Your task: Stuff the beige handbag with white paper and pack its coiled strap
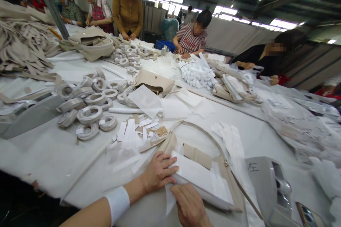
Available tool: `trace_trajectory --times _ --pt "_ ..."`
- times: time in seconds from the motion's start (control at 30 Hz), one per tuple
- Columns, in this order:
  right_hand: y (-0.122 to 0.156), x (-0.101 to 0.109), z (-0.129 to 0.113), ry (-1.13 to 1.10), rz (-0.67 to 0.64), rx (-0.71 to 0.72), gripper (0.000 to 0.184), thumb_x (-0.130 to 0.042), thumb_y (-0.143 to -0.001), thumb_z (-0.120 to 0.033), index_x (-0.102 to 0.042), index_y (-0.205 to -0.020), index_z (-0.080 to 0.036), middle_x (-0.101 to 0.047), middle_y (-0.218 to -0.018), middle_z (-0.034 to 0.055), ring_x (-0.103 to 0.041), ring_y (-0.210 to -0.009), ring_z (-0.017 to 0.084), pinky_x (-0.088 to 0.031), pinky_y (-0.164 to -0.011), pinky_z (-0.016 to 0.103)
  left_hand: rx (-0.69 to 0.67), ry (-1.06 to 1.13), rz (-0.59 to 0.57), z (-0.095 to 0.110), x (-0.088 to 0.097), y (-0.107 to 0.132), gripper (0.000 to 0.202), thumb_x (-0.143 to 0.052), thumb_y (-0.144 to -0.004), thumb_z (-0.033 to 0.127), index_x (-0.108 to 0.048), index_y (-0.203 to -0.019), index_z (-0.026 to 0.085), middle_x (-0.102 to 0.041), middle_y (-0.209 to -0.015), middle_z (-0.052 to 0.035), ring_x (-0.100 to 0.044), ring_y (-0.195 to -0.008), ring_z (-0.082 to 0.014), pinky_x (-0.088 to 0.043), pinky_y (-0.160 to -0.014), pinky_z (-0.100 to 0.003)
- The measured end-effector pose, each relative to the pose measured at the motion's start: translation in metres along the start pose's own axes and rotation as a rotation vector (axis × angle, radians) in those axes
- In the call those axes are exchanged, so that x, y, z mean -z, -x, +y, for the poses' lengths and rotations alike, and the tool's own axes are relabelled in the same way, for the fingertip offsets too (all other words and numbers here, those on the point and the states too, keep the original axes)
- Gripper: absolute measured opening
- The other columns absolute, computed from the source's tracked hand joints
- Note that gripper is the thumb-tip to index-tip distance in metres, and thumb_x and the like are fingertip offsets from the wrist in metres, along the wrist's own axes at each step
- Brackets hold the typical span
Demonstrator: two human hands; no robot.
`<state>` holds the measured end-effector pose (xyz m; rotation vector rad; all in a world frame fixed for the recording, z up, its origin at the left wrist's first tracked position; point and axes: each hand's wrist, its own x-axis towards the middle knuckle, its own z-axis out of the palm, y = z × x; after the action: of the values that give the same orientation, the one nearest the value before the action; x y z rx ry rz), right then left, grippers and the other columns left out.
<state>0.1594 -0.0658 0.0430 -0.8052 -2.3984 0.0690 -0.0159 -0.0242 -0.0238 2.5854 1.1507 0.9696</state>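
Observation:
A beige handbag (237, 191) with a long strap (213, 138) lies on the table in front of me. On top of it rests a white paper-covered packing piece (199, 181), with a beige flap (197, 155) along its far side. My left hand (160, 170) lies with fingers stretched over the left end of the white piece. Close by, my right hand (190, 204) is closed, its fingertips pinching the edge of a thin white sheet (170, 198) at the near left corner. The bag's underside is hidden.
A grey tape dispenser (262, 181) and a phone (309, 216) lie at right. Paper scraps (130, 131), coiled straps (89, 113) and another beige bag (154, 81) lie beyond my left hand. White rolls (198, 72) are piled farther back. Several co-workers (193, 35) work across the table.

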Motion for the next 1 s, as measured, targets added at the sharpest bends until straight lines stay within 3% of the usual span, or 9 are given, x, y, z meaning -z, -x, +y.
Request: trace_trajectory --times 0.2,0.33,0.47,0.53,0.63,0.87,1.0 --pt "-0.016 -0.004 0.038 -0.168 0.011 -0.275 0.02 -0.04 -0.092 -0.013 -0.058 -0.091 -0.02 -0.064 -0.08 0.0042 -0.059 -0.075 0.017 -0.047 -0.066 0.028 0.032 0.056 -0.138 0.003 0.015 -0.002 0.038 -0.049 -0.088 0.025 -0.05 -0.127 0.026 -0.05 -0.138 -0.0022 -0.043 -0.121 -0.0257 -0.026 -0.105 -0.051" --pt "-0.019 -0.013 0.054 -0.184 -0.013 -0.434 0.018 -0.042 -0.092 -0.018 -0.058 -0.084 -0.02 -0.063 -0.077 0.003 -0.059 -0.072 0.017 -0.047 -0.064 0.027 0.11 0.125 -0.17 0.013 0.024 -0.009 0.036 -0.054 -0.083 0.026 -0.055 -0.119 0.024 -0.052 -0.136 -0.0015 -0.042 -0.123 -0.0269 -0.019 -0.111 -0.055" --pt "-0.019 -0.015 0.059 -0.204 -0.087 -0.501 0.021 -0.04 -0.092 -0.021 -0.06 -0.085 -0.021 -0.063 -0.077 0.0025 -0.06 -0.073 0.017 -0.045 -0.064 0.026 0.29 0.153 -0.064 0.025 0.018 -0.019 0.018 -0.056 -0.084 0.025 -0.064 -0.1 0.027 -0.063 -0.121 0.0031 -0.049 -0.114 -0.0256 -0.018 -0.111 -0.059" --pt "-0.018 -0.016 0.06 -0.19 -0.09 -0.516 0.023 -0.039 -0.093 -0.024 -0.059 -0.083 -0.021 -0.063 -0.077 0.0029 -0.06 -0.073 0.017 -0.044 -0.064 0.026 0.34 0.151 0.002 0.029 0.012 -0.022 0.022 -0.049 -0.09 0.019 -0.064 -0.104 0.029 -0.066 -0.113 0.0032 -0.053 -0.108 -0.0227 -0.02 -0.11 -0.059" --pt "-0.017 -0.02 0.063 -0.16 -0.095 -0.555 0.026 -0.036 -0.094 -0.026 -0.057 -0.08 -0.021 -0.063 -0.075 0.003 -0.059 -0.07 0.016 -0.042 -0.063 0.025 0.349 0.156 0.063 0.031 0.005 -0.024 0.027 -0.044 -0.094 0.018 -0.059 -0.114 0.026 -0.069 -0.107 -0.0002 -0.055 -0.102 -0.0219 -0.023 -0.107 -0.058" --pt "-0.022 -0.028 0.067 0.008 -0.202 -0.757 0.032 -0.033 -0.094 -0.033 -0.052 -0.071 -0.021 -0.062 -0.064 0.0031 -0.056 -0.059 0.017 -0.033 -0.056 0.027 0.375 0.043 0.087 0.033 -0.001 -0.027 0.016 -0.043 -0.092 0.016 -0.058 -0.092 0.02 -0.063 -0.077 -0.0011 -0.052 -0.08 -0.0201 -0.039 -0.089 -0.047" --pt "-0.028 -0.028 0.073 -0.007 -0.188 -0.816 0.033 -0.033 -0.094 -0.038 -0.05 -0.072 -0.021 -0.06 -0.062 0.002 -0.057 -0.057 0.017 -0.034 -0.057 0.027 0.434 0.035 0.124 0.038 -0.003 -0.027 0.013 -0.044 -0.092 0.015 -0.056 -0.089 0.02 -0.061 -0.076 -0.0004 -0.052 -0.08 -0.0201 -0.04 -0.087 -0.045"
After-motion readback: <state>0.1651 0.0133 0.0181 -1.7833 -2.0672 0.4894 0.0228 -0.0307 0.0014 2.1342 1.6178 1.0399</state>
